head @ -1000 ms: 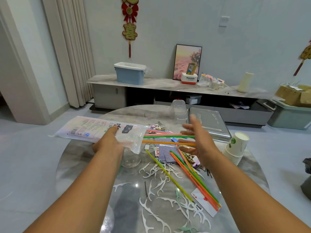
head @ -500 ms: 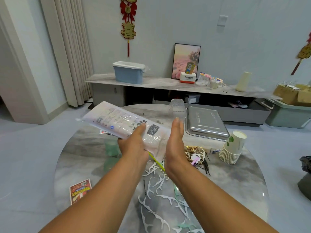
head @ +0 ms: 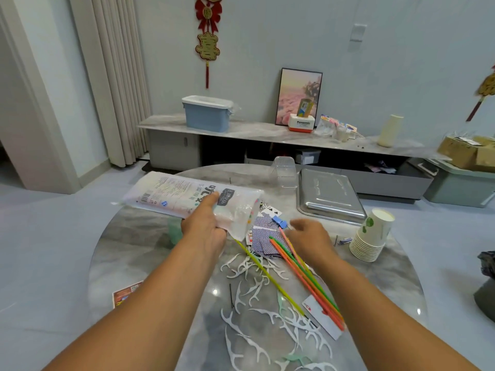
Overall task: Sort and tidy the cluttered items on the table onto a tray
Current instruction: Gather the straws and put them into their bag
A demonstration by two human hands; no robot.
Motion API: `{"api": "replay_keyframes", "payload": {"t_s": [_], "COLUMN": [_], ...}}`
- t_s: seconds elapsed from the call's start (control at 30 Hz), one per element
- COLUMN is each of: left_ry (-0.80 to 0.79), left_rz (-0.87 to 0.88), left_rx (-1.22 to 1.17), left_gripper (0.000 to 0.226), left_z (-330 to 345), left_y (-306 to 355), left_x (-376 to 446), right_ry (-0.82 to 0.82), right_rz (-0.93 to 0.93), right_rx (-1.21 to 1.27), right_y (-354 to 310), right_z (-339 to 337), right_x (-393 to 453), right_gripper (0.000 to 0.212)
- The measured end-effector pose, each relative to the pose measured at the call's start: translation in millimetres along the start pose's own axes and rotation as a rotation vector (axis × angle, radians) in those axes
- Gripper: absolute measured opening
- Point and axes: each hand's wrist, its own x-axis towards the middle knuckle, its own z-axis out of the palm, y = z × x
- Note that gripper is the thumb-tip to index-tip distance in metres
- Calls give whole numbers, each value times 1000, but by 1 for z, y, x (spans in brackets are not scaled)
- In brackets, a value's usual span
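Note:
My left hand (head: 203, 223) grips a white plastic bag (head: 176, 195) with printing, held above the round marble table (head: 134, 236). My right hand (head: 310, 236) hovers over coloured straws (head: 302, 274) with its fingers loosely curled, holding nothing. Blue-backed playing cards (head: 263, 238) and a blue clip (head: 280, 222) lie just ahead of it. A metal tray (head: 329, 196) sits at the far right of the table. White floss picks (head: 257, 290) are scattered across the near part.
A stack of paper cups (head: 372, 234) stands right of the straws. A clear plastic box (head: 285, 172) sits left of the tray. A red leaflet (head: 126, 291) lies at the table's left edge. A low cabinet (head: 267, 137) runs along the wall behind.
My right hand has dropped from beside the bag down to the straws on the right. The bag has stayed in my left hand, which shifted slightly left.

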Motion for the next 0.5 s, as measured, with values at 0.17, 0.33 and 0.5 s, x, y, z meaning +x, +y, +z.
{"api": "replay_keyframes", "payload": {"t_s": [0.17, 0.33, 0.5], "left_ry": [-40, -65, -70], "left_rz": [-22, -28, -36], "left_rx": [-6, -22, -25], "left_gripper": [40, 42, 42], "left_z": [0, 2, 2], "left_y": [8, 11, 17], "left_x": [3, 3, 5], "right_ry": [-273, -244, -164], "right_rz": [175, 73, 16], "right_rx": [-618, -721, -775], "right_y": [57, 73, 76], "right_z": [6, 26, 36], "right_x": [9, 17, 19], "right_gripper": [39, 27, 19]}}
